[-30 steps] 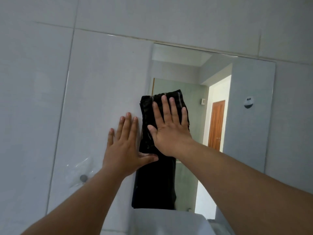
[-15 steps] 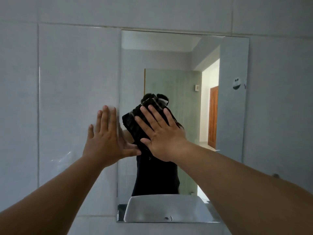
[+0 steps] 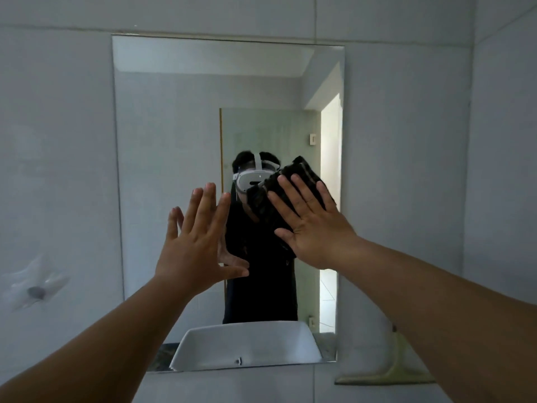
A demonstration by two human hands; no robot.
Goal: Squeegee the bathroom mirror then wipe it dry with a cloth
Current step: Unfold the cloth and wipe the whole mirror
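While I press the dark cloth flat to the mirror with my right hand, fingers spread and palm on top of it, the cloth is pinned rather than gripped, my guess so the whole pad wipes at once. Left hand is open too, fingers splayed, empty, flat at the glass just left of the right hand; contact itself I cannot tell, probably bracing. Hands are apart, a gap between them.

Cloth is folded into a rough rectangle, mostly under and above my right fingers. Its long axis runs diagonal, top end tilted up and to the right, lower end down toward the right thumb.

Squeegee sits below my right forearm, beside the mirror's lower right corner, blade roughly horizontal, handle rising up behind the arm. Out of hand, so I judge the squeegee step done and drying in progress.
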